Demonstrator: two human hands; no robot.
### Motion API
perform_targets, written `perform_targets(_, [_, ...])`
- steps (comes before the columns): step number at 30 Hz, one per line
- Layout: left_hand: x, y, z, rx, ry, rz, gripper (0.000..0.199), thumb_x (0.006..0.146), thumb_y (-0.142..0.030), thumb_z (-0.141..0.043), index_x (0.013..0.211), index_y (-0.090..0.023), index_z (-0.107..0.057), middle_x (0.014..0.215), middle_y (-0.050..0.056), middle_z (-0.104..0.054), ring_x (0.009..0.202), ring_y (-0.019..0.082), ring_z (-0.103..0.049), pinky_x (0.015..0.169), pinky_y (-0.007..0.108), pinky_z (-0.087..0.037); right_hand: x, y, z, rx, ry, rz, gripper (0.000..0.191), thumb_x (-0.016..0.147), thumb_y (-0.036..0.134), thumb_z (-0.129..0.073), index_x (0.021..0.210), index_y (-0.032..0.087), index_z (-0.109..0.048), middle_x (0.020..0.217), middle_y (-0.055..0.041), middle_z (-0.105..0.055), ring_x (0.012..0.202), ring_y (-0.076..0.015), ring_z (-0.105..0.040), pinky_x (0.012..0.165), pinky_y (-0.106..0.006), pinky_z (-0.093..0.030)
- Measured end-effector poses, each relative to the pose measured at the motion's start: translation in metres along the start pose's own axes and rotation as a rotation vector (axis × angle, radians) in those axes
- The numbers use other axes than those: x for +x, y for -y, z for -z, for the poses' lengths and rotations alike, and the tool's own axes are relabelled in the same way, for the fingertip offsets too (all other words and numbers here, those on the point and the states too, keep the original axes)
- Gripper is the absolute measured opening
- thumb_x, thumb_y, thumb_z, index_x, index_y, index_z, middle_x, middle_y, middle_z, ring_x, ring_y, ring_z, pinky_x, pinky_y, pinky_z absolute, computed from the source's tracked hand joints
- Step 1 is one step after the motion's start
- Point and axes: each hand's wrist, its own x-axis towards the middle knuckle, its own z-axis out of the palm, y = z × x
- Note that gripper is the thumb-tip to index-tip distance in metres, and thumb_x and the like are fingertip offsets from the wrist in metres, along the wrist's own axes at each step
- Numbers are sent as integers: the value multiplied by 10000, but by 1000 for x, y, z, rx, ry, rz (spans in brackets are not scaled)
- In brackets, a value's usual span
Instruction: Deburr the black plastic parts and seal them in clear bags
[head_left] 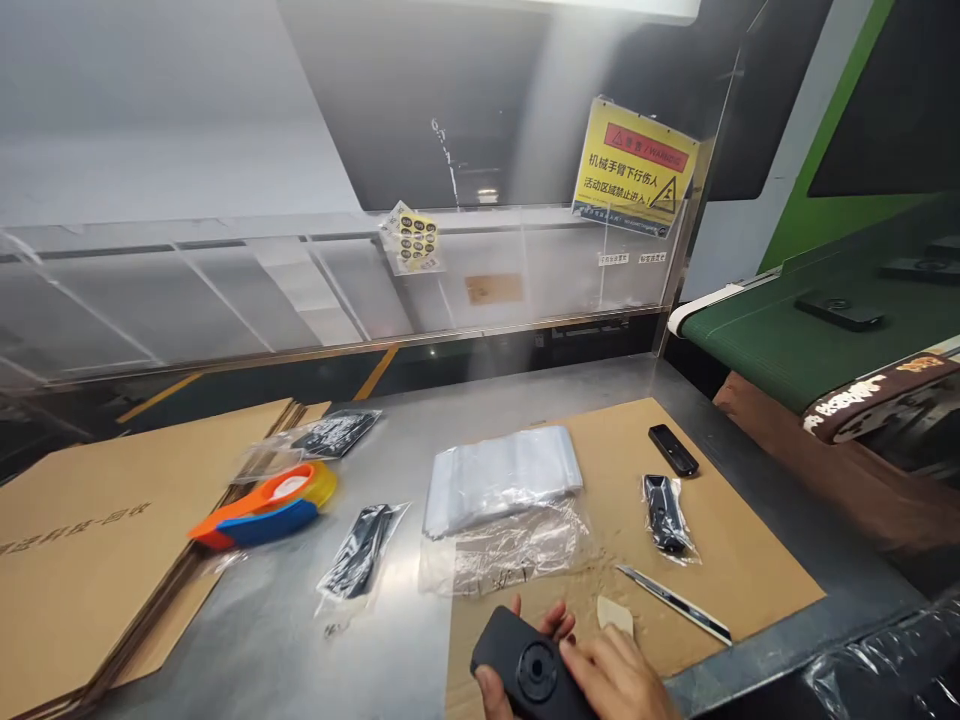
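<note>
Taking the black device [525,665] as the clock's centre, the cardboard stack [112,520] lies between 9 and 10 o'clock, the tape dispenser [266,510] at 10 and a bagged black part [364,550] nearer at 10. The left hand [493,692] grips the device at the near edge of the workbench [292,610]; clear bags [504,475] lie at 12. The right hand [616,678] has its fingers against the device's right side, with the utility knife [675,605] at 2.
</note>
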Motion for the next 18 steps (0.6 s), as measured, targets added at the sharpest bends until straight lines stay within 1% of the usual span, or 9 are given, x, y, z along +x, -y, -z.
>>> perform_targets(2, [0,-6,8,-150,-40,70,551,687,-659,-503,1120,-322,-555,756,9,-673,680,160,-628,633,269,-493,-12,-5,-22,73,-30,-3,396,893,385,-402,1254,243,-480,891,-100,-614,793,-232,-548,699,-349,-448])
perform_targets(4, [-4,-14,18,-171,-21,111,563,692,-630,-529,1149,-302,-543,674,-11,-640,537,129,-582,503,235,-457,-21,-22,-29,-24,-115,-133,421,864,413,-448,1241,230,-489,1006,-121,-584,907,-264,-528,773,-395,-437])
perform_targets(6, [-10,-20,27,-173,47,149,608,701,-642,-503,1185,-274,-519,647,-13,-616,464,124,-551,420,227,-417,-26,-42,-32,-226,-184,-278,437,835,416,-490,1227,222,-501,1107,-143,-537,1011,-311,-474,819,-466,-412])
perform_targets(7, [-14,-22,30,-168,91,168,625,708,-649,-484,1202,-266,-504,638,-14,-607,441,125,-545,397,228,-406,-28,-50,-34,-298,-193,-308,418,833,405,-491,1206,219,-520,1098,-147,-536,1012,-320,-465,811,-486,-414])
perform_targets(10, [-24,-25,34,-130,211,206,651,753,-649,-406,1279,-265,-420,640,-8,-603,420,135,-558,393,237,-415,-32,-57,-37,-279,-123,-273,363,842,350,-478,1167,205,-550,990,-137,-559,924,-293,-500,759,-468,-456])
perform_targets(12, [-31,-26,35,-102,253,212,662,793,-637,-329,1344,-269,-308,647,2,-611,424,140,-572,406,235,-420,-30,-45,-31,-147,-52,-251,375,851,314,-478,1212,218,-511,1008,-125,-548,936,-272,-509,775,-436,-467])
perform_targets(15, [-40,-27,38,-65,268,242,689,813,-633,-258,1393,-276,-155,643,16,-631,414,147,-582,400,224,-405,-20,-8,-11,45,13,-163,473,852,272,-488,1316,279,-393,1137,-118,-493,1054,-278,-466,838,-421,-444])
perform_targets(16, [-43,-27,39,-55,263,268,692,813,-631,-271,1394,-272,-162,648,21,-639,417,150,-586,407,229,-411,-15,5,-5,94,26,-87,514,846,254,-495,1339,298,-357,1164,-117,-479,1074,-287,-449,852,-432,-430])
perform_targets(18, [-50,-26,44,-41,214,318,658,813,-597,-350,1363,-240,-291,719,50,-669,493,169,-621,480,265,-464,-3,29,3,169,57,105,582,830,239,-512,1369,314,-304,1172,-118,-485,1063,-299,-443,839,-448,-425])
